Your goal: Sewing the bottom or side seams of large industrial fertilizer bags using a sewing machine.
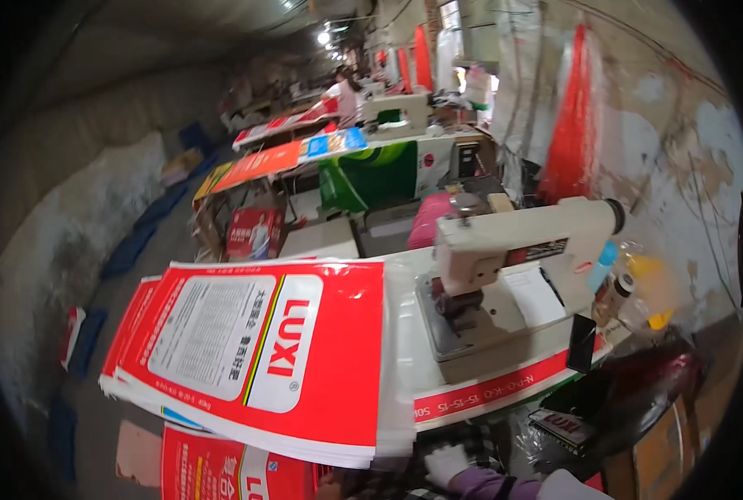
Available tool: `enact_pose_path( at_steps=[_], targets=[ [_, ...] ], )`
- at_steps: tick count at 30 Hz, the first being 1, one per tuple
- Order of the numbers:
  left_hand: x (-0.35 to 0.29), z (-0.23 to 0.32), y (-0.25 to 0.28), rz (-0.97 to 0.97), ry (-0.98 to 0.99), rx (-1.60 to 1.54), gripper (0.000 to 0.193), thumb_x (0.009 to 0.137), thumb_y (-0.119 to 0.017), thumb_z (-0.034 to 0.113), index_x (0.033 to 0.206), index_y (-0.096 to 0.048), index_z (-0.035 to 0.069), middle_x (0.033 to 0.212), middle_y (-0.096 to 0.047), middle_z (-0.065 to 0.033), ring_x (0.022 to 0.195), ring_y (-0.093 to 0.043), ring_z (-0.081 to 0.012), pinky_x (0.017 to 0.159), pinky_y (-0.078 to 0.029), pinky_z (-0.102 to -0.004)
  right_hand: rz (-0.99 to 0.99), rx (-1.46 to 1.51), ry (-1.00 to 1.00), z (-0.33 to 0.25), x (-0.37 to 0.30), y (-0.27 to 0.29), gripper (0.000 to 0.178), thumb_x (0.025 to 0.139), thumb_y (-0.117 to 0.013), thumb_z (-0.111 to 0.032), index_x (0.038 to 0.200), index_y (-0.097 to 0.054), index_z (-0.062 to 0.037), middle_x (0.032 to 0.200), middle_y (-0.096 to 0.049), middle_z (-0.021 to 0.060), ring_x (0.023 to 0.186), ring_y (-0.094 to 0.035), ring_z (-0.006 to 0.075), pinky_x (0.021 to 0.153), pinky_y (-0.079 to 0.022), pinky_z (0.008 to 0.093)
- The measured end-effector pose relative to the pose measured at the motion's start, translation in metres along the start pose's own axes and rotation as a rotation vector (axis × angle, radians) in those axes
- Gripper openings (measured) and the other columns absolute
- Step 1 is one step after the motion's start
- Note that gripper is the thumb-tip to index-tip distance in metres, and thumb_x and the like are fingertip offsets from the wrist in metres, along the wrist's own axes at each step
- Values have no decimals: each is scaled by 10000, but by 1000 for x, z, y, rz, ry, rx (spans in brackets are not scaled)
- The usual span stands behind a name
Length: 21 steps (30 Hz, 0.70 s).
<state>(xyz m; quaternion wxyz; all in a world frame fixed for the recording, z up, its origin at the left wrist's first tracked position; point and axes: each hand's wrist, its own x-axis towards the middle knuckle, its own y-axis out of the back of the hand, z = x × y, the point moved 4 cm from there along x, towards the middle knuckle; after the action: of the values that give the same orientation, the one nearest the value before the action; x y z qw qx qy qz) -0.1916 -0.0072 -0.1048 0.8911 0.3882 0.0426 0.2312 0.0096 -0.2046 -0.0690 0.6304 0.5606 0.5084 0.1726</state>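
Note:
My right hand (448, 465), in a white glove with a purple sleeve (481, 483) behind it, is at the lower edge over black-and-white checked cloth (417, 483). Its fingers are blurred, and whether they grip the cloth cannot be made out. My left hand does not show. Just beyond my right hand lies a thick stack of red and white printed woven sacks (346, 367), spread over the table's left part. A cream sewing machine (525, 242) stands right of the stack, its needle area (457, 304) apart from the sacks.
A white paper and pen (534, 296) lie on the machine bed. A black phone (581, 343) rests near the table's right edge, beside bottles (615, 296). More red sacks (213, 467) are below the stack. Farther off are another sewing table (388, 154) and a person (348, 98).

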Motion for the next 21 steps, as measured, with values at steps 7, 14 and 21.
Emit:
enact_pose_path(
  at_steps=[7, 14, 21],
  targets=[
    [30, -32, -72, -587, -150, 749, 434, 862, -557, 461, 1259, -555, 286, 1297, -526, -50, 1150, -530, -267, 905, -466, -437, 269, 226, -15, 68, -53, -60, 234, 867, -573, -317, 977, -615, -115, 1020, -636, 142, 950, -610, 329, 699, -513, 439],
    [8, 16, -33, -465, 210, -6, 253, 927, -562, 277, 1105, -645, 117, 892, -638, -129, 795, -616, -256, 703, -487, -390, 208, 821, -308, 70, -73, -51, 317, 907, -527, -365, 1033, -591, -81, 877, -671, 185, 833, -642, 372, 730, -504, 453],
    [3, 76, 13, -604, 12, -2, 205, 884, -605, 194, 1011, -673, 49, 843, -684, -146, 797, -662, -278, 702, -523, -362, 209, 591, 111, 49, -125, -33, 197, 860, -594, -274, 885, -619, -81, 851, -646, 131, 846, -631, 312, 742, -491, 437]
  ],
)
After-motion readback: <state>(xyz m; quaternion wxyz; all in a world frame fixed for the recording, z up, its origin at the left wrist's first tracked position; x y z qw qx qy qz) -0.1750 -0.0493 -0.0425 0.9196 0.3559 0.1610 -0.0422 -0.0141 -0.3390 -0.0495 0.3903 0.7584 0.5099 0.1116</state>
